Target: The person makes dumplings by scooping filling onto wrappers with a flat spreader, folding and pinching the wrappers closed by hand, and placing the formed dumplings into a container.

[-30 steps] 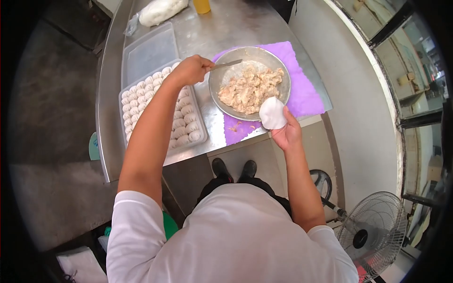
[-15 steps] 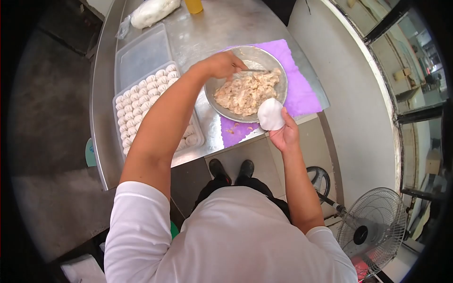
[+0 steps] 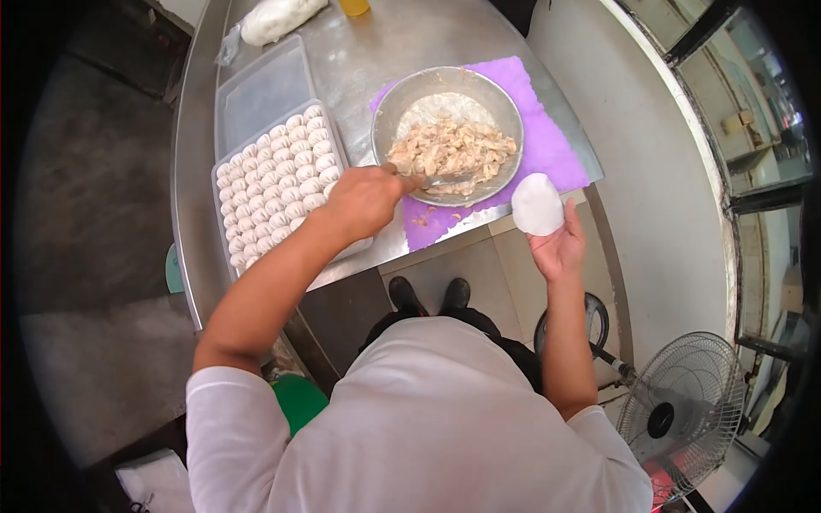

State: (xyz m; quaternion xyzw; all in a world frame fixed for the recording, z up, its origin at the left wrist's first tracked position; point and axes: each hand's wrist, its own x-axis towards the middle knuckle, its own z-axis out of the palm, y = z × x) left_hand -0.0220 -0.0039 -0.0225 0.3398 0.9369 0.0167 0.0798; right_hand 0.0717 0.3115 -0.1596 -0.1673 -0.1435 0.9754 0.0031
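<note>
My left hand [image 3: 374,198], closed and palm down, grips a thin metal spatula [image 3: 445,180] at the near left rim of a metal bowl [image 3: 382,111]. The blade reaches into pale, chunky meat filling [image 3: 453,147]; the grip part is hidden by my fingers. On the right, my right hand [image 3: 558,248] is palm up, holding a round white dough wrapper [image 3: 537,205] over its fingers, with the thumb at its edge. The wrapper lies nearly flat, beyond the bowl's right side. Left of the bowl, a plastic box [image 3: 344,145] holds rows of pleated buns [image 3: 278,171].
The bowl stands on a purple cloth [image 3: 547,141] on a steel table [image 3: 393,38]. A clear lid [image 3: 261,90], a wrapped white dough lump [image 3: 278,21] and a yellow container [image 3: 353,7] are further back. A standing fan [image 3: 684,419] is at my right, beside the wall [image 3: 658,179].
My left hand has moved with the spatula from the far side of the bowl to its near left rim. My right hand has drawn the wrapper rightward, away from the bowl.
</note>
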